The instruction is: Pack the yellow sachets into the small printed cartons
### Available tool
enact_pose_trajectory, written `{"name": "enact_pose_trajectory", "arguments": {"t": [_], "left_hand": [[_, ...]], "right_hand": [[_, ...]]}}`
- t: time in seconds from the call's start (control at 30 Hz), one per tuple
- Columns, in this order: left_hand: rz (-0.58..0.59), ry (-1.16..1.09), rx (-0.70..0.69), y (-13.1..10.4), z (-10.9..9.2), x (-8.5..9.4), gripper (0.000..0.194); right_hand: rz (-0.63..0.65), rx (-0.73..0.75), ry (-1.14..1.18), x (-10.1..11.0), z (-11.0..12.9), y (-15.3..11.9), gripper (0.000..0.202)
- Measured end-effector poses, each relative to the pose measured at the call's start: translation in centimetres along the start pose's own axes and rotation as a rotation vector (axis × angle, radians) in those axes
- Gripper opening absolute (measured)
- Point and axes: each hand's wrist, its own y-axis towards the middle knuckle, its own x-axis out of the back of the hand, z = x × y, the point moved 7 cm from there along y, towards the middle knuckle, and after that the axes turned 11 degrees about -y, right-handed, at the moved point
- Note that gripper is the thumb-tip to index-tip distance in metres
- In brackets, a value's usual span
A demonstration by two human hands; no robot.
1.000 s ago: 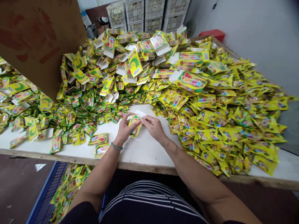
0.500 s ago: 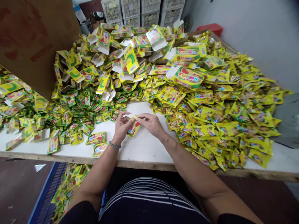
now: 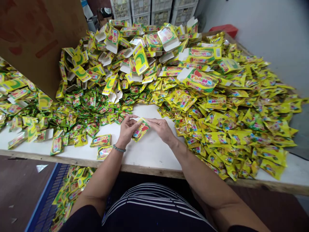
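Observation:
Over the bare patch of white tabletop, a small yellow, green and red candy box (image 3: 140,130) is held tilted between my two hands. My left hand (image 3: 126,130), with a beaded bracelet at the wrist, grips its left side between thumb and fingers. The fingers of my right hand (image 3: 162,129) are pressed together at its upper right end, which they partly hide. Two closed boxes of the same kind lie left of my left wrist, the nearer one a small box (image 3: 104,152) by the table edge.
Behind my hands rises a heap of boxes with open flaps (image 3: 198,79). Small green packets (image 3: 94,103) spread to the left, yellow packets (image 3: 222,137) to the right. A large cardboard carton (image 3: 43,42) stands at upper left. A blue crate (image 3: 45,196) of boxes sits below the table edge.
The box has turned so more of its printed front shows. My right hand has shifted slightly right and its fingers lie straighter along the box's end. The whole view has shifted a little.

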Motion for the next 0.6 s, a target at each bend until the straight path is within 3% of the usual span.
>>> {"name": "enact_pose_trajectory", "arguments": {"t": [0.23, 0.43, 0.6], "left_hand": [[0.002, -0.049, 0.047, 0.0, -0.3, 0.5, 0.05], [0.012, -0.125, 0.077, 0.2, 0.1, -0.3, 0.049], [-0.068, -0.054, 0.07, -0.6, -1.0, 0.4, 0.056]], "right_hand": [[-0.121, 0.225, -0.262, -1.2, 1.4, -1.2, 0.04], [-0.09, 0.135, -0.081, -2.0, 1.4, -1.4, 0.047], [0.009, 0.129, -0.176, -3.6, 1.4, -2.2, 0.062]]}}
